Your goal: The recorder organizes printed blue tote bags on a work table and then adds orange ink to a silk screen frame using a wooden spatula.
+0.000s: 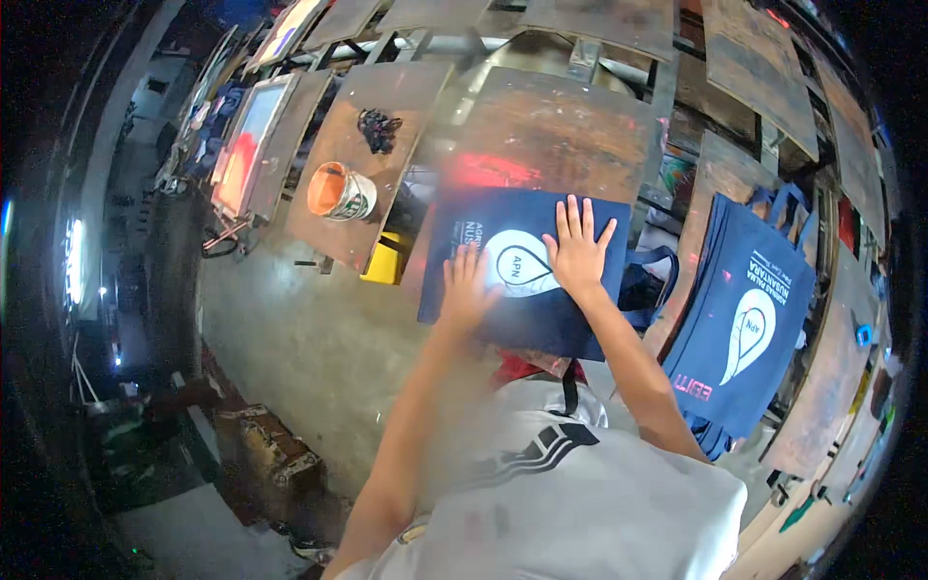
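A hand could pass over bare table beyond the flat navy bag or above the floor to its left. A paint bucket stood beyond that floor, left of the bag; dark straps and stacked bags obstructed its right.

Paint-smeared bucket near black bundle

Stained desk: I see the blue bag flat.
Brown desk: left of the blue bag, bucket, dark bundle.
Worn desk: right of the blue bag, bag stack.
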### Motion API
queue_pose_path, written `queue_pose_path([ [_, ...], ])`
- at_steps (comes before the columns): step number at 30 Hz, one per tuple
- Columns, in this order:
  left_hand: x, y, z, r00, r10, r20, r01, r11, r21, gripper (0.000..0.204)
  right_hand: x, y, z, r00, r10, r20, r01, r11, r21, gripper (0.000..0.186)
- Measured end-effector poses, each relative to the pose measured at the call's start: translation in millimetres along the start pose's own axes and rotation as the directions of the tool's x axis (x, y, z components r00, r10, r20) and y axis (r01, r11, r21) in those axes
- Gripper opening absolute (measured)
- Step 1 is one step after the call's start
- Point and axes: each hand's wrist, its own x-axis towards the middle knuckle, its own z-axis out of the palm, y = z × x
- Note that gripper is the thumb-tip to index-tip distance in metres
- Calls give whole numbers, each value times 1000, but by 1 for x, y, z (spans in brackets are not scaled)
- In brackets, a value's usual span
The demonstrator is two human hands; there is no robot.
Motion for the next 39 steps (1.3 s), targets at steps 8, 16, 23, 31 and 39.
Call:
queue_pose_path([
  [8,27,-19,-20,982,160,-101,-156,987,44,68,-6,-4,2,999,-1,39,3,998,-57,68],
  [16,104,-55,-1,947,274,-166,-268,962,58,64,-4,-19,7,999,11,45,-5,991,-136,69],
  [23,102,-63,4,911,299,-283,-312,950,-1,65,-14,-49,9,990,139,18,-120,911,-395,64],
  [31,103,-87,1,852,387,-352,-456,880,-136,62,-95,-161,17,941,337,-4,-332,925,-186,67],
  [39,70,-188,-17,832,545,-105,-549,835,-19,65,-124,-157,15,915,400,-40,-401,899,-179,68],
])
